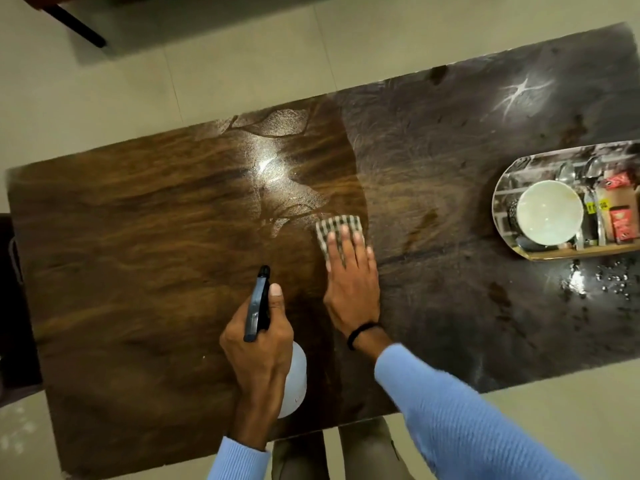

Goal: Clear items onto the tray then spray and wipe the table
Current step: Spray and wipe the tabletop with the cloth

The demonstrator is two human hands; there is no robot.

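Head view: a person stands at the near long side of a brown wooden counter (138,237) and looks down at both hands.
Left side: the left-hand grip (259,344) is curled tight round the neck of a spray bottle (294,379). The thumb lies beside the black spray head (258,303).
Spray aim: the black spray head points away from the person, toward a shiny wet patch (280,188) in the middle of the counter.
Right side: the right-hand grip (351,289) lies flat with straight fingers. It holds nothing and presses down on a checked cloth (341,226).
Cloth place: the checked cloth lies on the counter under the right fingertips, just to the right of the wet patch. Its far end peeks out past the fingers.
Cloth long side: it seems to run the same way as the fingers, away from the person.
Tray: the tray (498,216) sits at the far right end, well apart from both hands. A white bowl (550,211) and red packets (620,220) are in it.
Drops: small drops (588,282) dot the counter just on the near side of the tray, off to the right of the checked cloth.
Nearer hand: the right-hand grip is nearer the drops. The left-hand grip is nearer the left half.
Next move, my guess: clearing looks done. The cloth must slide sideways, left for the wet patch or right for the drops.
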